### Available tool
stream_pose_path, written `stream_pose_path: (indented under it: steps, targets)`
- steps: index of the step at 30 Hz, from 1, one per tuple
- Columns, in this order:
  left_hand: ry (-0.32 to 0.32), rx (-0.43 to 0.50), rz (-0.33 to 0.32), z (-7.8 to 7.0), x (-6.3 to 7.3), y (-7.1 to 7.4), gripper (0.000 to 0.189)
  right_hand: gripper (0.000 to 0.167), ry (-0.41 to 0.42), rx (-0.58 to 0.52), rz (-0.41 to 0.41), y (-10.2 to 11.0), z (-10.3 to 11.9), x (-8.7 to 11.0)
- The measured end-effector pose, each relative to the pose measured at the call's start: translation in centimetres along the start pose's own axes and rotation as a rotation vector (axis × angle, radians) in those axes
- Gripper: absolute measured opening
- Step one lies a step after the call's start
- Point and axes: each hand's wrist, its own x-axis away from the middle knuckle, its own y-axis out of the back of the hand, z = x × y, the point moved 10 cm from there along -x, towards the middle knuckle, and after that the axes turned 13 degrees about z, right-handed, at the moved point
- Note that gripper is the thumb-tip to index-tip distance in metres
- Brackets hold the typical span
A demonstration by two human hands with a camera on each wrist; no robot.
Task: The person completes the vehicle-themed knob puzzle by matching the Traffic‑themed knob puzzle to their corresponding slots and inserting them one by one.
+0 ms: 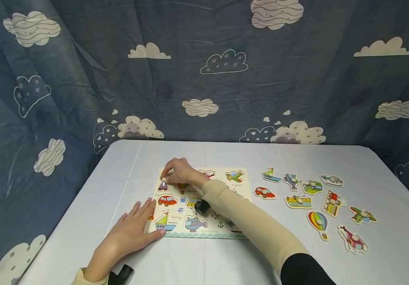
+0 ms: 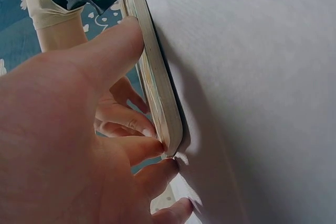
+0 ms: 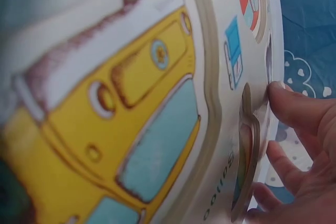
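A wooden knob puzzle board (image 1: 222, 235) with vehicle pictures lies on the white table. At its upper left my right hand (image 1: 181, 172) pinches the small round knob of a puzzle piece (image 1: 163, 186) with purple on it; the fingers cover much of the piece. The right wrist view has this hand (image 3: 307, 140) at the board's far side, beyond a large yellow vehicle picture (image 3: 152, 72). Along the board's left edge rests my left hand (image 1: 129, 231), fingers extended and thumb at the front corner. In the left wrist view its thumb touches the board's edge (image 2: 160, 77).
Right of the board lie several loose knobbed pieces, among them a red car (image 1: 264, 193), a sailboat (image 1: 271, 175), a hot-air balloon (image 1: 318, 223), a green plane (image 1: 362, 215) and a red helicopter (image 1: 353, 240). A dark cloud-print cloth (image 1: 204, 87) hangs behind the table.
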Motion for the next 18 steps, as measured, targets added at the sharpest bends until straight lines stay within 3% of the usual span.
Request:
stream_pose_path:
  steps: [8, 18]
  targets:
    - [-0.021, 0.005, -0.002, -0.4, 0.3, 0.1, 0.095, 0.016, 0.030, -0.107, -0.018, 0.5, -0.1, 0.8]
    - [-0.018, 0.004, -0.009, -0.2, 0.2, 0.1, 0.095, 0.014, 0.121, -0.088, -0.055, 2.3, 0.4, 2.9]
